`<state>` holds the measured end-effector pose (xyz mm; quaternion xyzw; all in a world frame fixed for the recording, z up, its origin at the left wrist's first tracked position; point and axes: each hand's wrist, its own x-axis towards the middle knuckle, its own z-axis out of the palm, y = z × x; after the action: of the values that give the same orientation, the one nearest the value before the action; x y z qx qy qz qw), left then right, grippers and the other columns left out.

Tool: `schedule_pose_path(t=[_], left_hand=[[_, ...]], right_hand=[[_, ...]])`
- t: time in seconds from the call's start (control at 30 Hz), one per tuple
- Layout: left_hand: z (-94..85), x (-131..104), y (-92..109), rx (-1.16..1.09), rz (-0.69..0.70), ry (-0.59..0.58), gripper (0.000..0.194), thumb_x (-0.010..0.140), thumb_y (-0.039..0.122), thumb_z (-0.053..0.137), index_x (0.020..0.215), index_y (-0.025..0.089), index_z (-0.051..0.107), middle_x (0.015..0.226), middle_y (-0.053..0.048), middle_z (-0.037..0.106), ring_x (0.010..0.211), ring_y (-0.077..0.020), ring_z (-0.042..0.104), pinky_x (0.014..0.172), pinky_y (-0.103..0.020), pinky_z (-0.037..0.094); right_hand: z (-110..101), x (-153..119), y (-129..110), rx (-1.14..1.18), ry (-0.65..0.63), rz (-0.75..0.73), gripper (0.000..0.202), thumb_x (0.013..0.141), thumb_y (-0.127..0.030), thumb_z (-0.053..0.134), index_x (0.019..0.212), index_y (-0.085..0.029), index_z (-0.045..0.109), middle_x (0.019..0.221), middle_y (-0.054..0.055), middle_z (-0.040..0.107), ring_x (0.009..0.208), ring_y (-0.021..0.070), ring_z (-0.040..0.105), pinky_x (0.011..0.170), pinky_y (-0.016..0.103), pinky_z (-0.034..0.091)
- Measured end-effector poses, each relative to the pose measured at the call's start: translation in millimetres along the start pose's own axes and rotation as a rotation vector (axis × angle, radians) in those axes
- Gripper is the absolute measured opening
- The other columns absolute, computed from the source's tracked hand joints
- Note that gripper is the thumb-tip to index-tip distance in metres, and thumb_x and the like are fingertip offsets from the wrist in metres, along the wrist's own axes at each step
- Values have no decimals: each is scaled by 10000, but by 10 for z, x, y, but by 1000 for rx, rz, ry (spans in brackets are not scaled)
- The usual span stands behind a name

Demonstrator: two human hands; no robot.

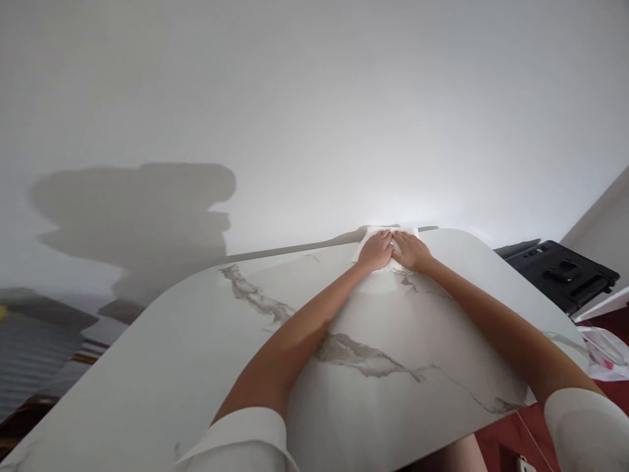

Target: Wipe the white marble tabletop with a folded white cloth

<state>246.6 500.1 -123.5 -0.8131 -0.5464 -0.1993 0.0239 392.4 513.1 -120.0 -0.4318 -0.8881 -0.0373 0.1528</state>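
"What was nearest?"

"White sleeves [246, 436], at the lower left and lower right of the frame, with bare forearms [289, 354] stretched over the marbled counter [196, 367]. Red floor [506, 439] showed at the lower right, and a plastic bag [608, 351] at the right edge."

"And the hands?"

"Right of centre, the left hand [377, 250] and the right hand [411, 252] lay side by side on a white cloth [396, 265], at the counter's far edge."

"Were they closed?"

"No, the fingers [385, 236] looked extended, laid over the cloth from above rather than wrapped round it."

"Beyond?"

"A black case [563, 272] at the right, then the pale wall [344, 98], with a grey shadow [142, 210] at the left."
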Motion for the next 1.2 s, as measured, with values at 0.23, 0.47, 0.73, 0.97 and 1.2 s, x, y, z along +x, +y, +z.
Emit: schedule_pose_path(t=[0.23, 0.47, 0.73, 0.97, 1.2], left_hand=[[-447, -780, -923, 15, -113, 28, 450, 905, 201, 267, 1297, 74, 448, 1403, -114, 433, 1300, -165, 369, 1106, -316, 244], [-938, -1582, -1710, 15, -236, 30, 478, 882, 212, 269, 1310, 91, 445, 1412, -90, 428, 1311, -168, 357, 1110, -328, 250], [-1412, -2502, -2402, 63, -408, 86, 506, 860, 250, 258, 1310, 120, 449, 1387, -71, 462, 1313, -186, 359, 1117, -382, 255], [-1590, -3343, -2451, 186, -362, 91, 457, 858, 272, 266, 1211, 164, 534, 1328, -77, 524, 1324, -227, 352, 1106, -471, 275], [-1703, -4139, -1734, 243, -466, 144, 510, 899, 326, 191, 1345, 192, 400, 1388, -58, 460, 1328, -218, 349, 1111, -447, 282]], right_hand=[[225, 479, -1120, 101, -20, -109, 551, 898, -359, 367, 1339, -31, 406, 1408, 173, 413, 1312, 272, 334, 1078, 382, 232], [408, 901, -2192, 197, -27, -256, 553, 898, -384, 378, 1316, -24, 419, 1388, 174, 437, 1294, 262, 351, 1062, 373, 238], [567, 1226, -3346, 302, -18, -419, 488, 889, -358, 412, 1266, -53, 459, 1318, 161, 509, 1237, 262, 410, 1033, 381, 272], [559, 931, -3989, 345, 21, -517, 446, 887, -355, 429, 1210, -55, 498, 1286, 166, 534, 1203, 259, 436, 1031, 378, 279], [318, 135, -4295, 394, -1, -612, 458, 882, -350, 447, 1220, -42, 475, 1314, 182, 495, 1242, 272, 388, 1055, 395, 257]])
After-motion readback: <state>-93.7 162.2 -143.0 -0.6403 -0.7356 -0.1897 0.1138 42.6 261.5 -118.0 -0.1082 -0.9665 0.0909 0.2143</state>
